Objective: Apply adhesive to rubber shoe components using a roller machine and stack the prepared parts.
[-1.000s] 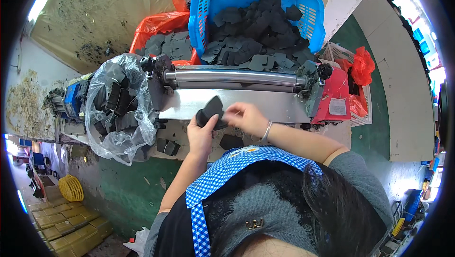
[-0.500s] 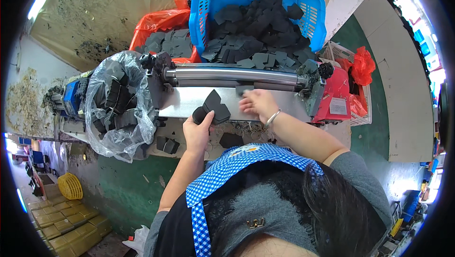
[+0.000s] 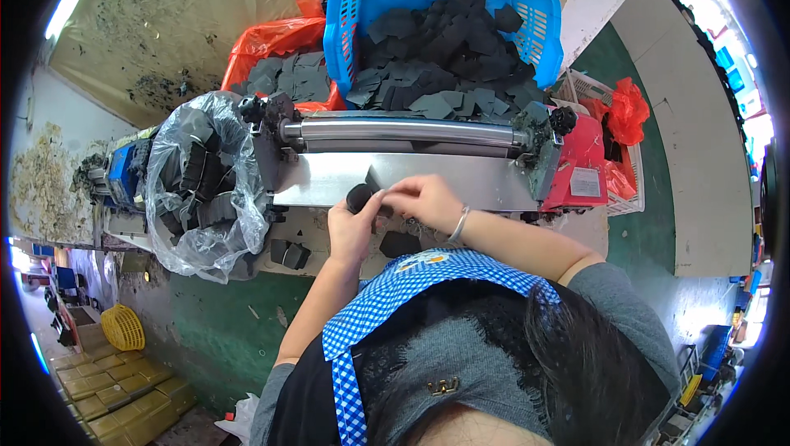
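Observation:
My left hand (image 3: 351,228) is closed round a small stack of flat black pieces (image 3: 360,197), held over the front edge of a metal feed plate (image 3: 321,178). My right hand (image 3: 428,202), with a bracelet at the wrist, meets the stack from the right. Its thumb and fingers are pinched together at the stack's edge, and whatever is between them is hidden. Beyond the plate, a shiny steel roller (image 3: 403,131) spans the machine. In front of the plate lie another black piece (image 3: 401,243) and a small bundle of black pieces (image 3: 290,253).
A blue basket (image 3: 336,39) heaped with black pieces stands behind the roller, beside a red bag (image 3: 276,34). On the left, a clear plastic bag (image 3: 177,236) contains black bundles. The machine's red end housing (image 3: 580,162) and a white crate (image 3: 629,203) are at right.
My right hand has come back from the roller, toward me and left, to the stack. The black piece lying before the roller has left the plate's surface. My left hand has stayed nearly in place.

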`<state>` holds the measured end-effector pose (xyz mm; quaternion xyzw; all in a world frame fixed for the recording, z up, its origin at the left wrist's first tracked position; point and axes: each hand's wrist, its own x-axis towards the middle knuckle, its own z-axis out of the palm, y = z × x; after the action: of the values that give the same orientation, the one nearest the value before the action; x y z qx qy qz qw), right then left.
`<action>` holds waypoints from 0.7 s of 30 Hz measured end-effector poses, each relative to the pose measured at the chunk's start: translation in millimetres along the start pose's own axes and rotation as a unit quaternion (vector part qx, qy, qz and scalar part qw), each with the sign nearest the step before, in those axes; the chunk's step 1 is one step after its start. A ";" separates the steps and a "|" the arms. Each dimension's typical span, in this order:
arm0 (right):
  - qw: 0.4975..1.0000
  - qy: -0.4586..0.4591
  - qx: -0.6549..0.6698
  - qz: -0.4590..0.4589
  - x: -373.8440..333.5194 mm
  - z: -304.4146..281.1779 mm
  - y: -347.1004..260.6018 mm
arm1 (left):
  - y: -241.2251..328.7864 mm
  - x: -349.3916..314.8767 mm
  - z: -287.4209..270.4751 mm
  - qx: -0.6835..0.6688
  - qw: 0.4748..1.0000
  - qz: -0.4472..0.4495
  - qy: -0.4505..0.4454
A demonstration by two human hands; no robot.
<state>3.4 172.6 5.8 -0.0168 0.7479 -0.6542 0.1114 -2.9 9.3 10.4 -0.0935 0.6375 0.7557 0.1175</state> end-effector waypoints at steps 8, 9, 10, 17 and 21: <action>0.998 0.006 0.000 0.056 -3.5 3.0 -10.2 | 4.7 -1.3 -4.6 -0.046 0.997 -0.047 -0.036; 0.998 0.008 0.007 0.064 -2.7 2.9 -6.6 | 3.4 -1.1 -5.0 -0.061 0.996 -0.052 -0.032; 0.998 0.008 0.007 0.064 -1.1 2.0 -3.6 | 2.3 -0.8 -5.4 -0.075 0.995 -0.057 -0.028; 0.930 0.187 0.238 0.209 14.8 -22.9 10.0 | 1.7 3.2 -8.2 0.074 0.996 0.049 0.026; 0.996 0.042 -0.003 0.085 -5.6 4.4 -10.1 | -7.8 5.8 -6.7 0.138 0.987 0.074 0.033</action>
<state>8.5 167.8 16.0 0.0739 0.7523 -0.6406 0.1351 -6.1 4.3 0.2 -0.0538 0.7447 0.6632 0.0521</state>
